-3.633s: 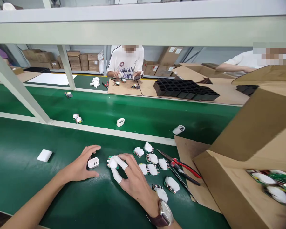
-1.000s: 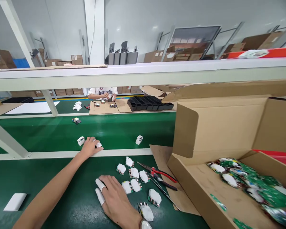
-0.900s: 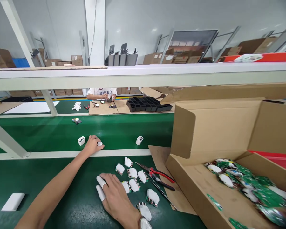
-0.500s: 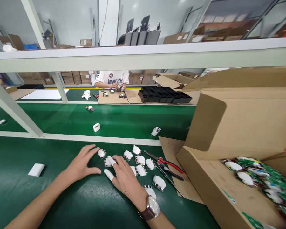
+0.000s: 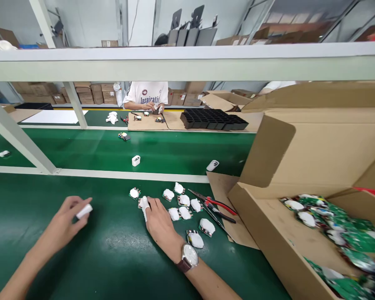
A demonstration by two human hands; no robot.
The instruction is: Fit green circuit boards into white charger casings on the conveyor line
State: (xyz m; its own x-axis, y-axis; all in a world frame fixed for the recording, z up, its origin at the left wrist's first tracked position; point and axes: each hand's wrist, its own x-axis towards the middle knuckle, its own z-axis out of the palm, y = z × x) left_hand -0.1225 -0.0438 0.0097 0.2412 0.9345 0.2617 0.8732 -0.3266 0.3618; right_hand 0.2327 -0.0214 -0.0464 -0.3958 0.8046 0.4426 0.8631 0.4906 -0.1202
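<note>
My left hand (image 5: 69, 218) pinches a small white plastic casing (image 5: 84, 211) between thumb and fingers, a little above the green surface. My right hand (image 5: 158, 221), with white covers on its fingertips and a watch at the wrist, closes over a small circuit board with a white pad (image 5: 140, 203); the fingers hide most of it. Just beyond lies another padded circuit board (image 5: 134, 193). Several more such boards (image 5: 184, 213) are spread to the right of that hand.
Red-handled pliers (image 5: 218, 206) and tweezers (image 5: 213, 217) lie by a cardboard flap. At right stands an open carton (image 5: 253, 225) holding many circuit boards (image 5: 340, 229). White housings (image 5: 136, 160) sit on the green belt (image 5: 171, 150) beyond the rail. Across it a person (image 5: 146, 93) handles parts beside a black tray (image 5: 214, 120).
My left hand has moved left, away from the boards, and picked up the white casing from the surface. My right hand has closed in on the board beneath its fingers.
</note>
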